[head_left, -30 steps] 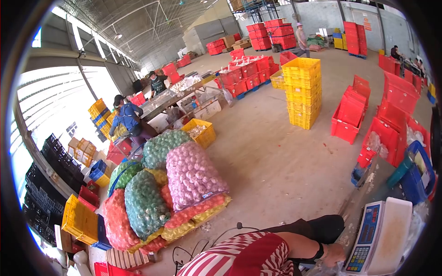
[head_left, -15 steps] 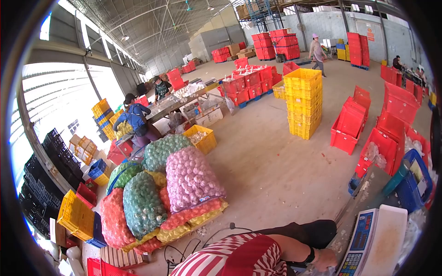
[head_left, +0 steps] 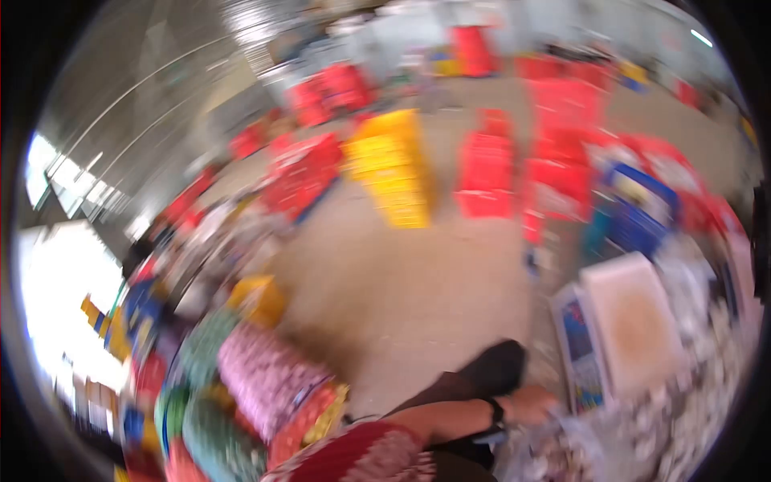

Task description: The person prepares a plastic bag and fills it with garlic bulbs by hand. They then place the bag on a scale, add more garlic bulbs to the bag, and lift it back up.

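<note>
Scale (head_left: 630,325) on counter (head_left: 691,418), near its left edge, long axis running toward/away from wearer, keypad end nearest. Left hand (head_left: 534,402) just beside scale's near-left corner, at heap of clear bags (head_left: 562,450); grip state unreadable, too blurred. Right hand out of view. Versus half a second ago: view swung right, heavy blur, scale now higher in frame. Mesh sacks (head_left: 269,381) on floor, lower left.
</note>
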Demonstrator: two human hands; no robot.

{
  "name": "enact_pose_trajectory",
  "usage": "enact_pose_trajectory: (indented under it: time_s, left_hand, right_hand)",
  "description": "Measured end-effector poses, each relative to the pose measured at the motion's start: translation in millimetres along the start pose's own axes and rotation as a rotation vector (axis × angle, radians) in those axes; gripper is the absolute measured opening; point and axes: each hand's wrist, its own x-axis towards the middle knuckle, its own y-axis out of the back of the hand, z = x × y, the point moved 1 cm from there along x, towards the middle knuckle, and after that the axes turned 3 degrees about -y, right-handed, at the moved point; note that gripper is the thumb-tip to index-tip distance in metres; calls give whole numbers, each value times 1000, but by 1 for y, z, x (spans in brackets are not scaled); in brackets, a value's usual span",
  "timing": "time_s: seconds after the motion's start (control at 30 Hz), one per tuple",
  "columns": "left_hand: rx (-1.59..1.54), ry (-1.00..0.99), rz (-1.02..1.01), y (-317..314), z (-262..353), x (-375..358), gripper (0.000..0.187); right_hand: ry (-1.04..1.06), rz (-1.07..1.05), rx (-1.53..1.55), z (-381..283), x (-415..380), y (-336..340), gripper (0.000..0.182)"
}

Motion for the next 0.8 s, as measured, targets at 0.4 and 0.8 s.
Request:
enact_pose_trajectory:
  time_s: [0.4, 0.8]
  left_hand:
    - [271, -117, -8, -17, -20, 12, 21]
    - [315, -102, 12, -16, -15, 13, 23]
  right_hand:
    - [-312, -543, 297, 16, 15, 101, 69]
    - [-306, -616, 333, 21, -6, 100, 65]
